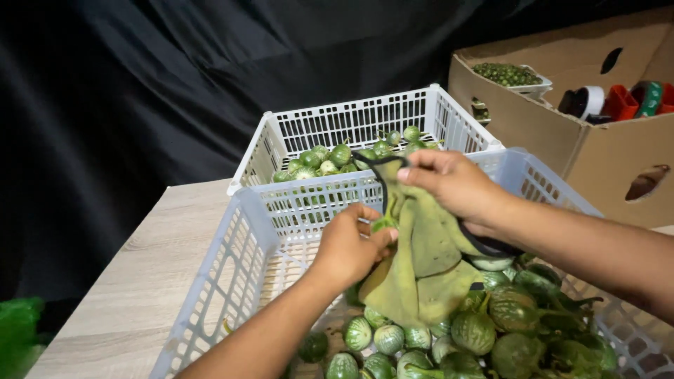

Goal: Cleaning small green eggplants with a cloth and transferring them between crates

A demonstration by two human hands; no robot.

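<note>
My right hand (453, 182) pinches the top of an olive-green cloth (421, 260) with a dark edge, holding it up over the near white plastic crate (232, 274). My left hand (349, 244) grips the cloth's left side, and a small green piece shows between its fingers. Below the cloth, the crate holds several round green striped eggplants (474, 330). A second white crate (351, 119) behind it holds smaller green eggplants (330, 160).
Both crates stand on a light wooden table (140, 281) before a black cloth backdrop. A cardboard box (618, 154) at the right holds a tray of small green fruits (507, 74) and coloured tape rolls (621, 100). Something bright green (17, 330) lies lower left.
</note>
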